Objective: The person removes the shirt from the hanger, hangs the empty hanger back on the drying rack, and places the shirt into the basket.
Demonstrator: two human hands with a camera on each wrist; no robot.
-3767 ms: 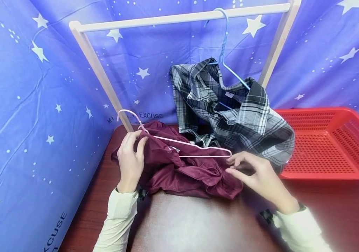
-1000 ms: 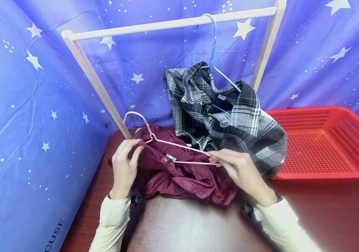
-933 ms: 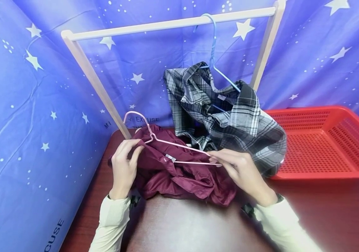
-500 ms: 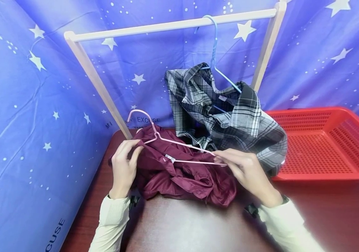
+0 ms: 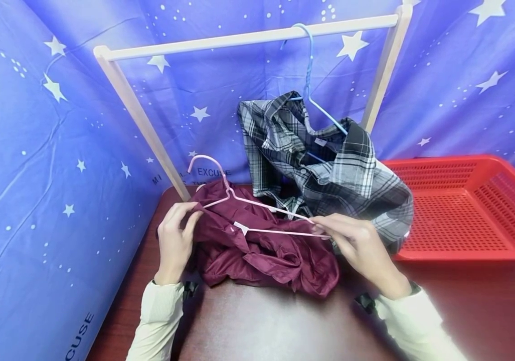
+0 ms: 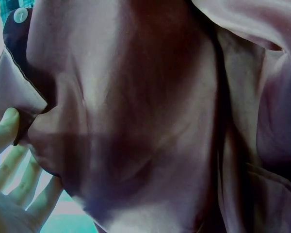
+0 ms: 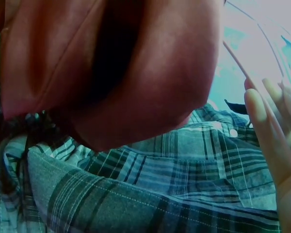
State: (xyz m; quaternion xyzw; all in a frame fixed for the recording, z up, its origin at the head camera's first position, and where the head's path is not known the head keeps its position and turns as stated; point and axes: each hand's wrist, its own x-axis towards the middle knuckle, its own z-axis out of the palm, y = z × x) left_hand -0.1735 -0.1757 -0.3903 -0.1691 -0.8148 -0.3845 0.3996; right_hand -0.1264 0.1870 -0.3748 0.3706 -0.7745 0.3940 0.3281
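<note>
A maroon shirt (image 5: 275,265) lies bunched on the table, its collar label facing up. My left hand (image 5: 175,240) pinches the shirt's edge on the left between thumb and fingers; in the left wrist view the thumb presses on a collar corner (image 6: 19,92) near a white button. The pink hanger (image 5: 266,206) slants across the shirt, hook up at the left. Its left arm runs in under the cloth by my left hand. My right hand (image 5: 356,245) pinches the hanger's right end, also seen in the right wrist view beside the maroon cloth (image 7: 150,73).
A wooden rack (image 5: 221,42) stands behind, with a grey plaid shirt (image 5: 329,165) hanging from it on a blue hanger (image 5: 310,65). The plaid shirt reaches down close to my right hand. A red basket (image 5: 460,255) sits at the right. A blue starry curtain (image 5: 49,200) borders the left and back.
My right hand first came to grip the hanger's right end. The hanger shifted left, then a little back to the right over the last second. My left hand has kept its pinch on the shirt.
</note>
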